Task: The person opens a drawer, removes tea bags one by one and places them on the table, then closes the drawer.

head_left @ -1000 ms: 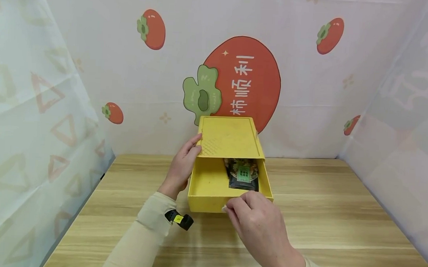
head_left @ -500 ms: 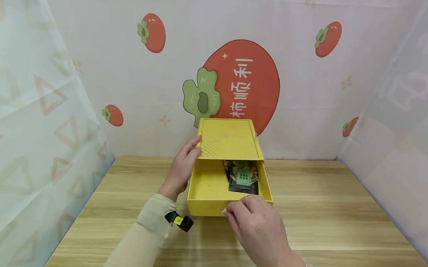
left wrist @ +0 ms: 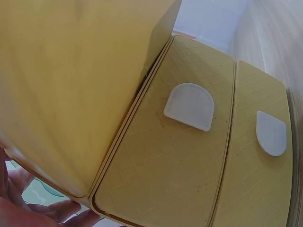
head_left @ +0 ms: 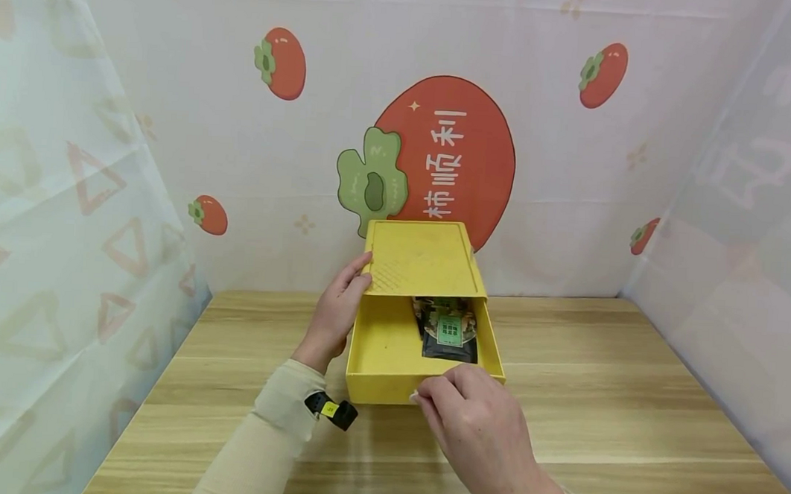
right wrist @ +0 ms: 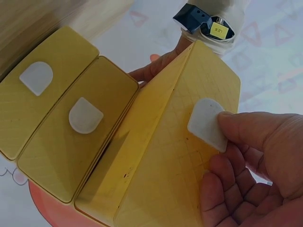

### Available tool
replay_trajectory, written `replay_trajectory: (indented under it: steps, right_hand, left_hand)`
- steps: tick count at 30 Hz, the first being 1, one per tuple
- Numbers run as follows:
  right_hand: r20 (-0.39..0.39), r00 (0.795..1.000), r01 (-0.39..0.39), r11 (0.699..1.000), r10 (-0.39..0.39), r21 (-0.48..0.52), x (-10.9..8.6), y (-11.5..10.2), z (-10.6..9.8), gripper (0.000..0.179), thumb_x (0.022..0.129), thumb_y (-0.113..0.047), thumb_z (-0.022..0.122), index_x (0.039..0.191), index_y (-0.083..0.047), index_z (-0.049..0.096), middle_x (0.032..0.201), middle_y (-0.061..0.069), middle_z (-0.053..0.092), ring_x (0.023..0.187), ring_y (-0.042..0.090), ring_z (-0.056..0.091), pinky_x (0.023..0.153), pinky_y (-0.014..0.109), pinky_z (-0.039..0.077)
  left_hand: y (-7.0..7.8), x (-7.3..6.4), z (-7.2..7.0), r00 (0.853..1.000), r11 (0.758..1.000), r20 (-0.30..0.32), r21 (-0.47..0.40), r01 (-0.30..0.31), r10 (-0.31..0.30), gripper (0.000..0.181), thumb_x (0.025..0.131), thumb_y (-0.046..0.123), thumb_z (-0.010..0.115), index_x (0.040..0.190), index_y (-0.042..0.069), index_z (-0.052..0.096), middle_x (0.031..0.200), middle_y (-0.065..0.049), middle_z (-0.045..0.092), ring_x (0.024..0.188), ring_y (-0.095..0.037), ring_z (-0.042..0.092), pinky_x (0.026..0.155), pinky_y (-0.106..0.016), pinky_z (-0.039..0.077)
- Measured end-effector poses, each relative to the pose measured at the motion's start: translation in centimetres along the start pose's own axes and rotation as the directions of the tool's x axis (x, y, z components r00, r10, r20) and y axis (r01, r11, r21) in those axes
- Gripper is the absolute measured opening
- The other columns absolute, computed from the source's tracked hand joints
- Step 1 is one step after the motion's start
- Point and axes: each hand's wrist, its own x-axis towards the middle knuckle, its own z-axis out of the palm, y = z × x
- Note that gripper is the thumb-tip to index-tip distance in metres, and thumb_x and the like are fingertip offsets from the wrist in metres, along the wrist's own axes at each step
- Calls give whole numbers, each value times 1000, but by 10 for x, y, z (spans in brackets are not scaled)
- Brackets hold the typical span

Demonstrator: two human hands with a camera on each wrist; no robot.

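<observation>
Here I am at the yellow cabinet (head_left: 425, 256), standing on the wood-grained bench (head_left: 628, 416) right in front of me, and its top drawer (head_left: 380, 343) sits pulled out towards me! My right hand (head_left: 483, 423) has the white tab (right wrist: 204, 122) on the drawer front, thumb on one face, curled fingers underneath, a proper pinch. Over on the other side, my left hand (head_left: 334, 311) lies against the cabinet's left wall, thumb and fingers reaching forward and touching it near the top edge, flat on the side and not clenched. Now look inside: dark packets (head_left: 447, 349) lie in the right half of the drawer, the front one wearing a green label, another partly hidden behind it, the far end running under the cabinet's top. Down the front, the wrist views give me two more drawers, the middle drawer (right wrist: 61, 156) and the bottom drawer (right wrist: 21, 120), both pushed in, each with its own white tab. A black band (head_left: 330, 408) with a yellow patch hangs at my left cuff, my sleeves are pale, and behind it all the printed backdrop (head_left: 552, 210) shows a big red persimmon rising just past the cabinet's top
</observation>
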Motion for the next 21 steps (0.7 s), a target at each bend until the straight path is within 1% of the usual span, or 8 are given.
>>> replay_trajectory:
  steps: [5,6,8,11,13,15,18,21]
  right_hand:
    - [24,1000,-17,1000,17,6,-1,-1,-2,7,89,-20,80,87,-17,74,83,-3,60,73,14,61,62,30,54]
    - [15,1000,-12,1000,12,6,-1,-1,-2,7,88,-20,81,87,-17,74,83,-3,60,73,14,61,61,30,54]
    - [0,1000,-6,1000,6,7,-1,-1,-1,11,96,-22,74,86,-17,74,82,-3,60,73,14,61,61,30,53]
    - [-35,999,17,1000,-16,5,-2,-2,0,12,97,-23,73,86,-18,75,82,-4,61,72,14,61,59,29,52]
    - [-37,999,15,1000,-15,6,-3,-2,0,22,103,-27,65,86,-18,75,81,-4,61,71,13,61,59,29,52]
    - [-43,999,20,1000,-20,8,-3,-2,0,22,103,-27,65,86,-18,75,81,-4,61,71,14,61,58,28,51]
    - [-44,999,16,1000,-15,13,-4,-3,0,39,111,-33,50,85,-18,75,81,-4,60,70,13,60,57,27,50]
    - [-58,998,25,999,-23,23,-5,-4,0,42,112,-33,47,84,-17,75,80,-4,60,69,14,59,56,25,49]
  left_hand:
    - [1,1,0,1000,1000,-2,-3,4,-4,50,110,34,47,159,26,45,167,1,36,156,-19,29,127,-47,26]
    - [1,1,0,1000,1000,0,-3,4,-4,50,110,34,47,159,26,45,167,1,35,156,-20,28,127,-47,26]
    - [1,1,0,1000,1000,1,-3,6,-6,50,110,34,47,159,26,44,167,1,35,156,-20,29,127,-47,26]
    - [0,1,-1,1000,1000,3,-4,7,-7,50,110,34,47,159,26,44,167,1,35,155,-20,30,126,-48,27]
    - [0,1,-1,1000,1000,2,-9,9,-9,50,110,34,47,159,26,44,167,1,36,155,-20,31,126,-47,28]
    - [0,1,-1,1000,1000,3,-13,10,-10,50,110,34,47,159,26,44,167,1,36,155,-20,31,126,-47,29]
    - [1,1,0,1000,1000,5,-18,14,-14,50,110,34,47,159,26,44,167,0,35,154,-20,32,125,-48,30]
    - [1,0,0,1000,1000,7,-17,12,-12,50,110,35,47,159,26,44,167,1,34,155,-20,31,125,-48,30]
